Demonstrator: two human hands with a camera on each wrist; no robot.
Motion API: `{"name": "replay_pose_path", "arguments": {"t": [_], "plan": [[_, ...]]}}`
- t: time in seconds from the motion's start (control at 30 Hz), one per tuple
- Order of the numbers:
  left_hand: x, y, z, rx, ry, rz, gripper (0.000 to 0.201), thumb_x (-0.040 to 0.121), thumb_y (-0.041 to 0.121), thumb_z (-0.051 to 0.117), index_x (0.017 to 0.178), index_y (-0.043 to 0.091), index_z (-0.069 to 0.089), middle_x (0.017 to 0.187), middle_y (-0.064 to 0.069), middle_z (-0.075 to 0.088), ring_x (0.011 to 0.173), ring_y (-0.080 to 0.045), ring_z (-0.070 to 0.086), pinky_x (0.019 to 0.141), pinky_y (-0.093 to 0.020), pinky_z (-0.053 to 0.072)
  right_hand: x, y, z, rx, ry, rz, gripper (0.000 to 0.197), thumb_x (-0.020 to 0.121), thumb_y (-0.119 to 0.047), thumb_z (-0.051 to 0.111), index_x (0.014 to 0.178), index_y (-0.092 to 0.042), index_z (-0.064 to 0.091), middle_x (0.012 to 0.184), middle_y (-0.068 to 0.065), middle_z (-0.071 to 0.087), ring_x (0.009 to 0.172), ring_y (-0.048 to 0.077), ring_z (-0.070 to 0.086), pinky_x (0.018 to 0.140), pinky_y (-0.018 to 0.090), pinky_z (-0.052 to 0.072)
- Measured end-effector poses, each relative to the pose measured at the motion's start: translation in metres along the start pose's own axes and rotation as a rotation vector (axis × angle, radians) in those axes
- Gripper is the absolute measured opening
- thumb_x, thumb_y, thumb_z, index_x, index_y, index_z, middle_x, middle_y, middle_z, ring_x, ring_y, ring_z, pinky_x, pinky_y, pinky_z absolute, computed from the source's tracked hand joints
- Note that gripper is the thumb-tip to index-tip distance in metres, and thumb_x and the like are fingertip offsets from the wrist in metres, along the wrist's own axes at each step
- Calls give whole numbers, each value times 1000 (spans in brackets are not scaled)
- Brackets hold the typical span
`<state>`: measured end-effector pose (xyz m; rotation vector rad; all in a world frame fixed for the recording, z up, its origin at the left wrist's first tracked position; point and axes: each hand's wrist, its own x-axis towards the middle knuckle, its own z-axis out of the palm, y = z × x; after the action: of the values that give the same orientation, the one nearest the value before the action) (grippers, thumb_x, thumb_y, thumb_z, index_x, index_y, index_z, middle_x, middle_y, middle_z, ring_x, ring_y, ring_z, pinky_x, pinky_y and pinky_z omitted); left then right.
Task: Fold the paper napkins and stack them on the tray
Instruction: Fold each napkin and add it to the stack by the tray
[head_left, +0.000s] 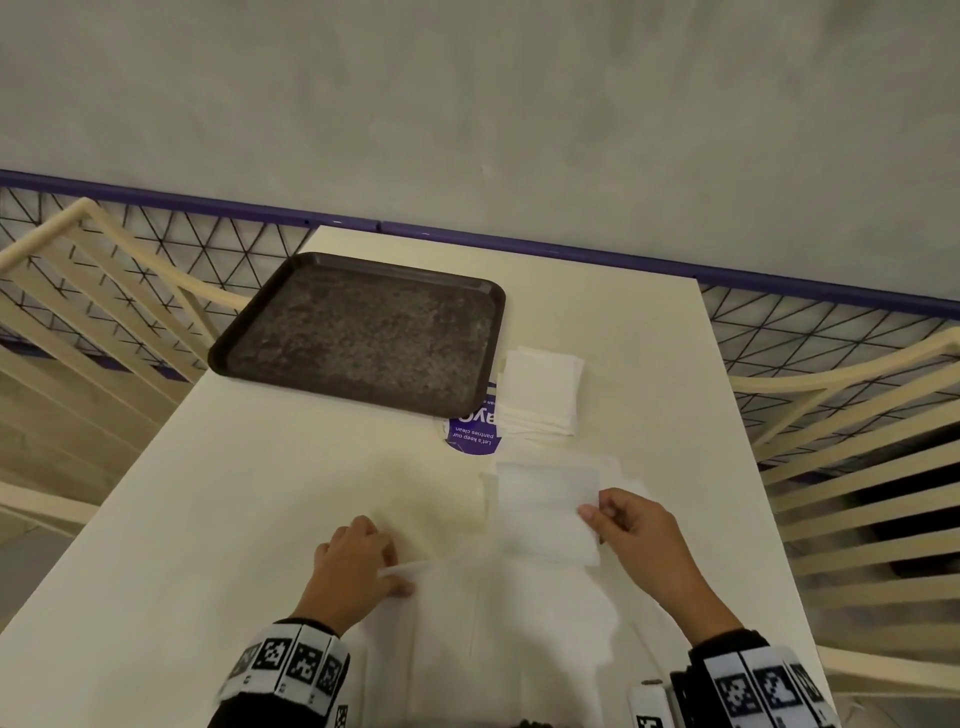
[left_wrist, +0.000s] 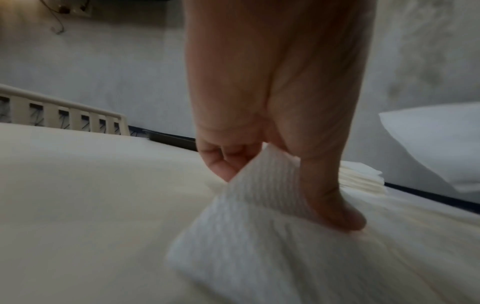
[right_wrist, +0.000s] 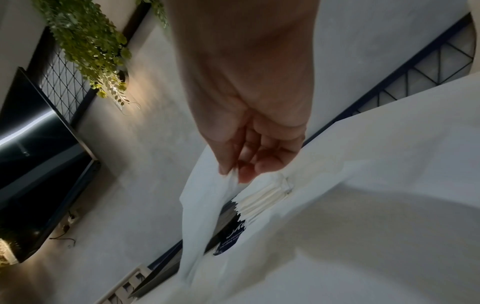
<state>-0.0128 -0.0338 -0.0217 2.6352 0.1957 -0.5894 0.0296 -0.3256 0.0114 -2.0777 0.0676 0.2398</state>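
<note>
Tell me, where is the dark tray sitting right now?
In the head view, the tray sits on the table's far left part, just left of the napkin pile.

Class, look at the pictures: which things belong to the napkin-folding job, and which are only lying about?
Belong to the job:
- napkin, pinched by both hands: left, right
- napkin pile beside the tray
- tray, nothing on it yet

Just lying about:
- purple sticker on the table
- chairs
- plant on the wall
</note>
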Motion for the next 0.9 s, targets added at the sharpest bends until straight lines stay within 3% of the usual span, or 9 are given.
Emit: {"name": "replay_pose_path", "arguments": {"t": [0.13, 0.27, 0.33, 0.5, 0.57, 0.63, 0.7, 0.8, 0.9], "plan": [[-11, -1, -12, -369, 56, 12, 24, 76, 28, 72, 67, 21, 50, 69, 7, 53, 63, -7, 46, 53, -15, 33, 32, -2, 0, 59, 76, 70, 13, 85, -16, 67, 76, -10, 60, 59, -2, 53, 53, 11, 47, 58, 21, 39], [-27, -1, -28, -465, 215, 30, 19, 80, 25, 70, 71, 17, 54, 67, -4, 61, 56, -6, 46, 52, -15, 36, 81, -11, 0, 71, 141, 78, 13, 86, -15, 66, 74, -13, 59, 63, 2, 59, 58, 15, 52, 62, 27, 43], [-36, 0, -37, -499, 299, 52, 17, 81, 22, 68, 71, 20, 54, 66, -3, 62, 59, -6, 51, 55, -14, 39, 107, -15, -1, 68, 162, 104, 16, 87, -16, 64, 72, -14, 59, 63, 2, 59, 60, 16, 53, 67, 30, 45], [-54, -2, -56, -466, 422, 89, 22, 85, 21, 63, 88, 41, 53, 77, 14, 66, 83, 13, 55, 66, -5, 42, 164, -23, 2, 49, 192, 170, 29, 88, -16, 61, 60, -14, 56, 62, 2, 56, 71, 22, 53, 76, 35, 45], [-59, -4, -64, -467, 488, 93, 20, 85, 19, 63, 88, 38, 58, 84, 24, 66, 85, 16, 54, 67, -1, 40, 179, -20, 4, 21, 200, 197, 27, 88, -16, 60, 62, -12, 57, 63, 2, 54, 75, 23, 52, 79, 37, 46], [-63, -2, -72, -469, 544, 109, 18, 85, 17, 62, 84, 35, 61, 91, 36, 59, 84, 15, 54, 67, 0, 38, 189, -15, 7, -19, 201, 229, 19, 88, -16, 60, 71, -8, 61, 66, 3, 55, 78, 24, 51, 80, 37, 45], [-64, 0, -77, -512, 603, 120, 20, 85, 15, 61, 81, 35, 61, 89, 35, 60, 83, 13, 56, 67, 0, 39, 191, -13, 9, -42, 207, 260, 13, 88, -18, 61, 88, -5, 65, 82, 8, 62, 85, 23, 53, 88, 38, 46], [-61, 5, -80, -591, 623, 124, 17, 86, 15, 60, 83, 32, 63, 88, 30, 62, 85, 8, 57, 66, -2, 40, 180, -20, 11, -151, 234, 238, 34, 89, -19, 59, 120, -3, 59, 120, 15, 61, 109, 29, 55, 100, 36, 40], [-55, 11, -75, -642, 581, 128, 15, 88, 16, 59, 85, 30, 64, 90, 27, 63, 87, 4, 57, 65, -3, 40, 149, -40, 12, -180, 256, 85, 37, 91, -17, 57, 125, -3, 52, 125, 18, 57, 112, 31, 55, 92, 30, 40]]}}
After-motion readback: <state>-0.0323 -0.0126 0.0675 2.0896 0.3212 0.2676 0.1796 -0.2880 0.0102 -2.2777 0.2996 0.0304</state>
